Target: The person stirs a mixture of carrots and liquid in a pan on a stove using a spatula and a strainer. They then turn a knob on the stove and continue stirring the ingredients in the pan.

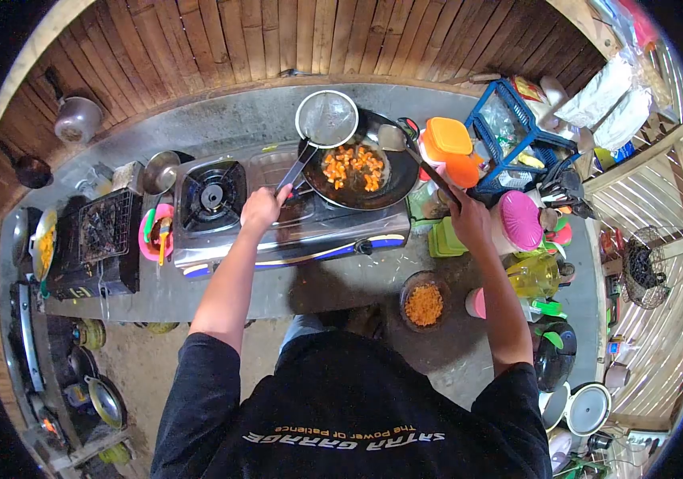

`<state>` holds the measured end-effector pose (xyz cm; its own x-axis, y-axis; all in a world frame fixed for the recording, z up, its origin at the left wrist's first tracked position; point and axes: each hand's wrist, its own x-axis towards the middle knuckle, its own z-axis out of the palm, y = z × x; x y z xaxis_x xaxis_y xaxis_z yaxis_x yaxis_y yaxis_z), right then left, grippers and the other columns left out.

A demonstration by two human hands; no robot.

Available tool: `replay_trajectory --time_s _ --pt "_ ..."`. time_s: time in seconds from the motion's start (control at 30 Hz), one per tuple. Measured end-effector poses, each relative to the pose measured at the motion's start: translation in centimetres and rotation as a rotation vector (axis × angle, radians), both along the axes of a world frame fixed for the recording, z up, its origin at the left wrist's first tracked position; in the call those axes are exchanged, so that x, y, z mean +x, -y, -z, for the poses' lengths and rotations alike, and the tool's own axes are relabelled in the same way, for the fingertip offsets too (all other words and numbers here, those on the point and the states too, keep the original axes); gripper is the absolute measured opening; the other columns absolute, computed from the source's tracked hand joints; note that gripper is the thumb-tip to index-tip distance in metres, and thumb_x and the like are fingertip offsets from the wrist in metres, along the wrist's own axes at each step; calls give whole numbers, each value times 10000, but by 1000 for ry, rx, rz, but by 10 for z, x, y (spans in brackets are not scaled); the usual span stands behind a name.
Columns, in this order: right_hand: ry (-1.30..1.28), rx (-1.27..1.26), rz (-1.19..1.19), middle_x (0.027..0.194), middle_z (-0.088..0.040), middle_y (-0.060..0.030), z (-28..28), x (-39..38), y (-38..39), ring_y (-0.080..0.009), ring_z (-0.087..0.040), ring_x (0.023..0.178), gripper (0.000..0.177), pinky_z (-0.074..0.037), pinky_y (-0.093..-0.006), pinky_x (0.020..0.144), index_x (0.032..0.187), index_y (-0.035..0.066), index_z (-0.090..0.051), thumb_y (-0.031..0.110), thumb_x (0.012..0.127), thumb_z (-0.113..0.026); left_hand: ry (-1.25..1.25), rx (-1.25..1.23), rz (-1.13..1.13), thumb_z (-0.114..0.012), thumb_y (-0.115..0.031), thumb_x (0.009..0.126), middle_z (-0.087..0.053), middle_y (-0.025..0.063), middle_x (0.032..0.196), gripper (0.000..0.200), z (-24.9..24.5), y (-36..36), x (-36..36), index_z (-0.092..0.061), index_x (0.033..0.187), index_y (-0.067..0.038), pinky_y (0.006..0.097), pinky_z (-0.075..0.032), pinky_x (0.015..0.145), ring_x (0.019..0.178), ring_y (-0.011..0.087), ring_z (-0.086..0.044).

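Person's left hand [260, 209]: closed round handle of strainer [327, 118], mesh near wok's far-left rim. Orange pieces [340, 169] lie in wok [404, 173]. Spatula [392, 138] at wok's right side, handle clamped in right hand [471, 219]. Judged step: frying, perhaps draining; next scoop calls for steady strainer.

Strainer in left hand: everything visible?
The strainer has a round, pale rim, fine grey mesh that looks metallic, and a long straight handle. The left hand grips the handle's near end. No food shows on the mesh, which appears over the left edge of the wok; whether they touch is unclear.
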<state>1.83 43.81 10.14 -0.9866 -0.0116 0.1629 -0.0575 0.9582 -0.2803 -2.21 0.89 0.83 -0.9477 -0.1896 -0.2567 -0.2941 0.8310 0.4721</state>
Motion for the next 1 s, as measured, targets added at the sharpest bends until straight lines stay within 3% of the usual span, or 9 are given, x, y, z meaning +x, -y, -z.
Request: replay_trajectory --time_s 0.2,0.27,0.3,0.4,0.6,0.7,0.8,0.9,1.0 --pt "96 -65 20 1013 -680 -236 44 -11 -7 -412 -652 958 352 -513 -464 830 1246 168 -644 236 901 -640 31 -38 -23 -461 -682 906 -693 235 1027 646 -14 -4 4 -742 1015 -111 485 -510 899 1025 391 -655" --pt "153 -174 -80 1012 -671 -257 47 -9 -15 -445 -638 961 374 -505 -514 822 1258 158 -612 253 897 -637 35 -45 -17 -460 -682 906 -693 233 1028 648 -12 -4 3 -741 1016 -108 486 -511 899 1025 389 -655" --pt "181 -229 -130 1012 -666 -268 40 -6 -14 -461 -631 963 387 -501 -539 818 1264 153 -595 261 895 -635 30 -41 -13 -459 -681 907 -693 233 1028 647 -10 -3 2 -741 1016 -109 486 -511 899 1023 389 -656" --pt "257 -250 -179 1069 -668 -244 5 2 -11 -454 -636 972 389 -507 -504 843 1266 131 -614 249 897 -640 22 -21 4 -458 -678 909 -694 233 1026 644 -1 1 -2 -741 1017 -109 485 -512 898 1017 389 -658" --pt "148 -207 -78 1125 -655 -246 3 -14 -14 -419 -628 1047 363 -496 -455 895 1240 89 -636 211 899 -628 30 -32 6 -458 -683 906 -696 227 1022 647 3 3 -4 -741 1019 -112 483 -512 895 1004 390 -661" --pt "-5 -221 -148 1014 -677 -239 34 -39 -16 -355 -672 962 394 -506 -408 830 1268 76 -620 209 899 -652 24 -29 10 -459 -684 905 -698 224 1017 647 2 2 -3 -741 1018 -113 484 -513 889 1001 390 -661" --pt "-274 -174 -366 987 -680 -247 78 -66 -15 -405 -656 919 393 -512 -455 837 1235 55 -633 186 865 -653 -2 -35 2 -460 -683 904 -701 221 1010 643 2 1 -2 -744 1010 -116 484 -514 882 999 390 -663" --pt "-97 -105 -370 826 -681 -181 110 -86 -9 -331 -660 783 404 -511 -400 754 1248 47 -627 185 871 -668 -14 -23 -6 -460 -685 904 -702 221 1003 643 1 0 -1 -748 1001 -118 486 -513 878 998 390 -664" --pt "335 -505 -211 755 -627 -82 59 -56 21 -217 -611 723 406 -477 -343 719 1263 59 -628 207 888 -678 9 -32 -7 -458 -687 903 -702 223 999 646 -2 -1 -1 -750 1002 -120 488 -512 876 997 392 -664"
